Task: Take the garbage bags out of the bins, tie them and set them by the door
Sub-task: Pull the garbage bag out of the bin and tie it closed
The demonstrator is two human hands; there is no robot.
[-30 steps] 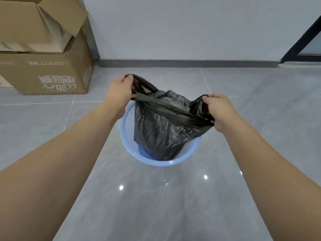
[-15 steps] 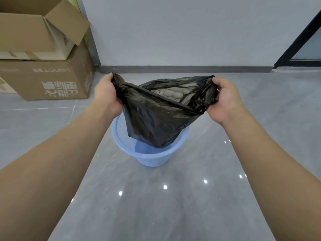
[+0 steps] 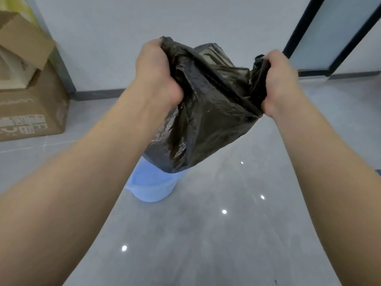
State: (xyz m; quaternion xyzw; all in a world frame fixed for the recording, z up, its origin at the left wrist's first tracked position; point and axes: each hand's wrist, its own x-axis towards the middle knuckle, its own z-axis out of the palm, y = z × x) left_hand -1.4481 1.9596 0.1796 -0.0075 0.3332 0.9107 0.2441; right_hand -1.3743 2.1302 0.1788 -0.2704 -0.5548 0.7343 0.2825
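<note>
Two cardboard boxes are stacked at the far left against the wall, the upper one with its flap folded open and something pale showing inside, though what it is cannot be told; the lower one is shut and carries printed white lettering on its side. Next to them a dark baseboard runs along the foot of the grey wall. Further right, the left hand is closed in a fist around one bunched side of the black garbage bag, fingers curled tight into the plastic near its top edge. The bag hangs in the air between both hands, its mouth gathered and stretched across, its body sagging down in glossy folds; what it holds cannot be seen through the dark film. Under its lower end stands the light blue bin on the glossy grey floor, and the bag's bottom appears to be clear of the bin's rim, with the visible part of the bin's inside showing only bare blue plastic. On the other side the right hand clenches the opposite bunched edge of the bag in the same closed grip. Beyond it, at the far right, a dark-framed door with a pale frosted panel stands by the wall.
</note>
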